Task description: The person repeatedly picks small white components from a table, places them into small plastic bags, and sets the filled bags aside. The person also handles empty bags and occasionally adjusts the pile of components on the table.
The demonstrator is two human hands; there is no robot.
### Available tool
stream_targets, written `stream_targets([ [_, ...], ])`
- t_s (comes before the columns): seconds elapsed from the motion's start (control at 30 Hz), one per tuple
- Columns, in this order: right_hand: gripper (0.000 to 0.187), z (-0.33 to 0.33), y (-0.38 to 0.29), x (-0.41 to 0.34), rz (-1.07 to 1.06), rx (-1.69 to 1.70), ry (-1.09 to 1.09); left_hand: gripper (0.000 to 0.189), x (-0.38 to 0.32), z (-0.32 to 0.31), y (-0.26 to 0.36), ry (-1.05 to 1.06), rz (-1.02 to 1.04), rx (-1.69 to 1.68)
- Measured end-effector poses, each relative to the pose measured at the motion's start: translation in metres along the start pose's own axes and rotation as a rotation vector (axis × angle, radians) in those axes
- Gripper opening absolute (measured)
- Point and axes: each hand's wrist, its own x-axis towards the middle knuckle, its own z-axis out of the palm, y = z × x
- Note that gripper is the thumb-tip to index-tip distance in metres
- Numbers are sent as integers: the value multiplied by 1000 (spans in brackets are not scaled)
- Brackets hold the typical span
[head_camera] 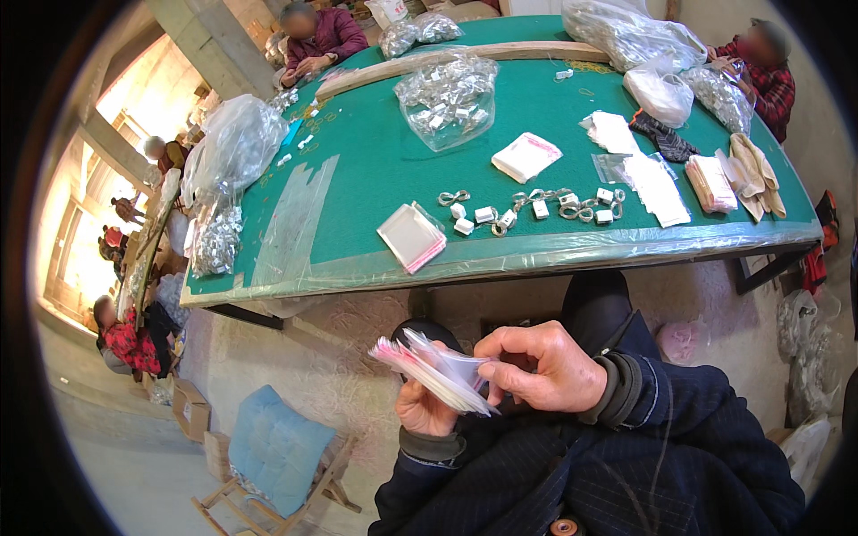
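Observation:
My left hand (427, 407) holds a thick stack of clear plastic bags (439, 378) with pink edges, fanned at the far end, over my lap. The thumb and forefinger of my right hand (546, 367) pinch the stack's right edge, where the top bags bend upward. On the green-covered table (362, 167) in front of me lies another stack of clear bags (412, 238). To its right, several small white plastic boxes (540, 210) are scattered with coils of thin pale wire (570, 212). A further bag stack (527, 157) lies behind them.
Filled clear bags (448, 100) and a wooden beam (462, 55) occupy the table's far part. White slips (653, 187), a dark sock (663, 136) and a beige glove (756, 174) lie right. A blue-cushioned chair (275, 449) stands left. Other people sit at the table's far sides.

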Motion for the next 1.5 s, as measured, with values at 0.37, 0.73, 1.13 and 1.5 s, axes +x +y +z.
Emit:
stream_targets([
  [0.37,18,-1,7,-3,-1,-14,64,43,2,2,-5,5,-33,61],
  [0.73,16,-1,2,-1,-200,-408,178,57,0,-14,-7,-8,15,260],
  [1.13,9,2,-4,2,-335,-700,356,64,2,-5,-18,7,-148,327],
  [1.5,10,-8,6,19,-162,-409,425,65,-6,-12,-13,58,-230,305],
])
